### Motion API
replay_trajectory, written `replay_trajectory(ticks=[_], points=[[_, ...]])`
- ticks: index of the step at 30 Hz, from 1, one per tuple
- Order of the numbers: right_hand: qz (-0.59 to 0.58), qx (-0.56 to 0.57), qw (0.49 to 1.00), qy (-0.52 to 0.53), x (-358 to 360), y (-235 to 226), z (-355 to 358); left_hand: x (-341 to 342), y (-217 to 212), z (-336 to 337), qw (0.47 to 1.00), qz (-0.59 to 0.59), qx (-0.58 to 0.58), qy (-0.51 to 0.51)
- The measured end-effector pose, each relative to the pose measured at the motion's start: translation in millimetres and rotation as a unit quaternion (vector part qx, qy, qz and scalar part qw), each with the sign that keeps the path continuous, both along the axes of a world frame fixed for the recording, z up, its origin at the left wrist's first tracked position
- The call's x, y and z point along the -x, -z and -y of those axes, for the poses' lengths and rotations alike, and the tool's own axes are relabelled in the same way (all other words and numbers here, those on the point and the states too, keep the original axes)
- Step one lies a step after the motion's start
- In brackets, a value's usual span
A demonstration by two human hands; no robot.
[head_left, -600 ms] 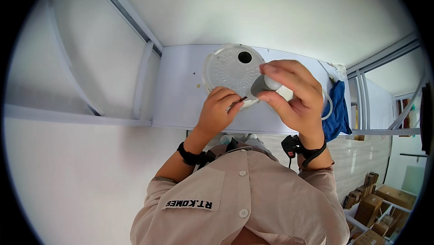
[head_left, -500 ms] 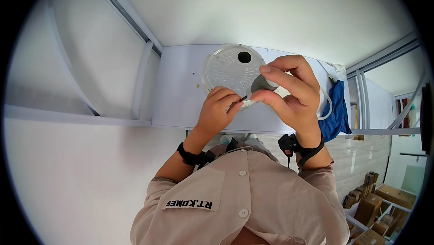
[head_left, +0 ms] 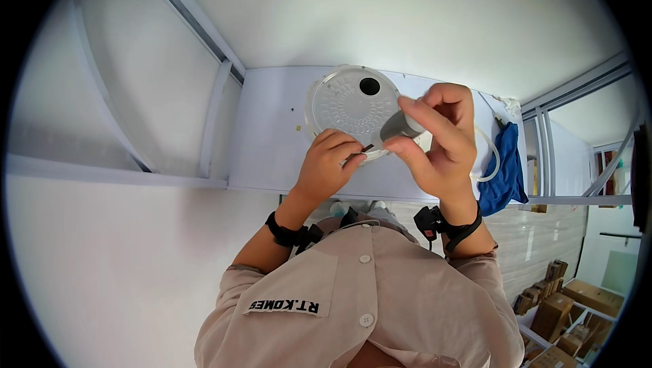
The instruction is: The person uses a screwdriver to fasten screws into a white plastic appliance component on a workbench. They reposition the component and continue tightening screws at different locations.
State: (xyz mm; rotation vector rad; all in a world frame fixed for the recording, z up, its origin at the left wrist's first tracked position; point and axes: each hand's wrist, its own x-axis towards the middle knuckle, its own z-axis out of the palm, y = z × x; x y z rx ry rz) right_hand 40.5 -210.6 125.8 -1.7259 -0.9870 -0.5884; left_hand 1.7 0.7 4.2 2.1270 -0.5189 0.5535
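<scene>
Grey cylinder [head_left: 399, 127], between hands [head_left: 324, 169] [head_left: 443, 154], right-held

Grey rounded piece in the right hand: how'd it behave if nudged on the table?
The grey rounded piece would likely roll if laid on its side, given its curved wall. Probably stiff: no dent shows where it's gripped. Perhaps light, since the right hand alone seems to hold it up.

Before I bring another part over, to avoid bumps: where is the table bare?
Bare: the left end of the table, up to two small bits; a front-edge strip between the left hand and the right hand. Crowded: the middle, with the round disc and grey cylinder; the right end, with the white tube and blue cloth.
</scene>
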Motion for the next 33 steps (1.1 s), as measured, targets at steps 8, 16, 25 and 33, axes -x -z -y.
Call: replay_trajectory(ticks=[8,16,25,33], points=[[-0.038,-0.021,0.998,-0.054,-1,0,2,-3,3,-2,1.000,0.013,-0.001,0.001],[-0.042,-0.026,0.998,-0.039,9,-6,0,-2,3,-2,1.000,-0.011,0.001,0.000],[-0.025,-0.042,0.999,-0.003,-1,12,-1,1,1,2,0.999,-0.028,-0.009,-0.014],[-0.087,-0.023,0.987,-0.134,-7,-6,0,7,2,5,0.998,-0.051,0.027,-0.034]])
